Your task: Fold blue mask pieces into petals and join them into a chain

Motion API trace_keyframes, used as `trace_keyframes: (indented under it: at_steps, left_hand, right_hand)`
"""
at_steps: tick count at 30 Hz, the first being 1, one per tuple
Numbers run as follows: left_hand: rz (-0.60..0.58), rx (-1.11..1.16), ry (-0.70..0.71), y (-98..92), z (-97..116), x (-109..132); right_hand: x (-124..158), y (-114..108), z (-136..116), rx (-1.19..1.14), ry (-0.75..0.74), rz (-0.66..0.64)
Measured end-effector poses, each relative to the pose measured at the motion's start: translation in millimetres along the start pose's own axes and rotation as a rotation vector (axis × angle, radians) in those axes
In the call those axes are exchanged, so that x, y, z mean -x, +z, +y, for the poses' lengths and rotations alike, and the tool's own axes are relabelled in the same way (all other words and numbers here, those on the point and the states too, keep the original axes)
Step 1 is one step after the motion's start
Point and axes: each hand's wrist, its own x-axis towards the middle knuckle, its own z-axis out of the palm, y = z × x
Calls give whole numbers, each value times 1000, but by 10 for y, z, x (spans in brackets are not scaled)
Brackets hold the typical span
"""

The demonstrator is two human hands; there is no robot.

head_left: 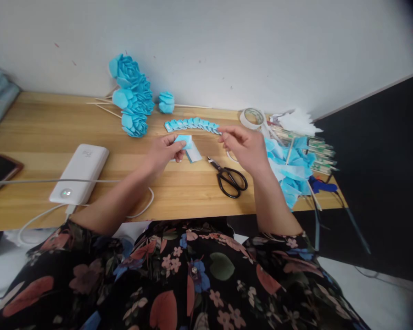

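My left hand [168,149] pinches a small folded blue paper piece [184,139] between thumb and fingers. Just below it, another pale blue and white strip [194,153] slants over the wood; whether the two are joined I cannot tell. My right hand [242,144] has its fingers drawn together at the right end of a curved row of folded blue paper pieces [192,123]. What its fingertips hold, if anything, is too small to make out. Black-handled scissors [231,181] lie between my forearms, blades towards the row.
Blue paper flowers [132,98] on sticks lie at the back left, with a single blue bud [166,101] beside them. A tape roll [252,118], blue paper sheets [289,169] and wrapped bundles [321,153] crowd the right. A white power bank [80,172] and phone [0,172] lie left.
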Motion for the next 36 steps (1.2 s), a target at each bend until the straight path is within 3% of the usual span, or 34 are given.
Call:
trace_keyframes:
  at_steps: [5, 9, 14, 17, 22, 26, 29, 33, 36]
  left_hand:
    - [-3, 16, -20, 9, -13, 9]
    - [-7, 11, -42, 20, -25, 12]
    - [-3, 4, -79, 26, -27, 14]
    - [-12, -4, -66, 9, -45, 3]
    - [-32, 12, -69, 10, -57, 11]
    - [-42, -2, -90, 31, -34, 35]
    - [-62, -24, -124, 39, -21, 40]
    - [-70, -31, -144, 35, -14, 36]
    - [-105, -34, -128, 18, -11, 34]
  right_hand:
    - [314, -32, 221, 363, 18, -158]
    - [550, 40, 324, 423, 65, -240]
    - [645, 176, 296, 484, 39, -151]
    - [633, 218, 311, 475, 113, -92]
    - [619, 207, 398, 291, 310, -7]
    - [625, 188, 412, 103, 360, 49]
    - [579, 178, 297, 125, 259, 97]
    - [384, 204, 24, 239, -169, 129]
    - [216, 299, -110, 259, -405, 128]
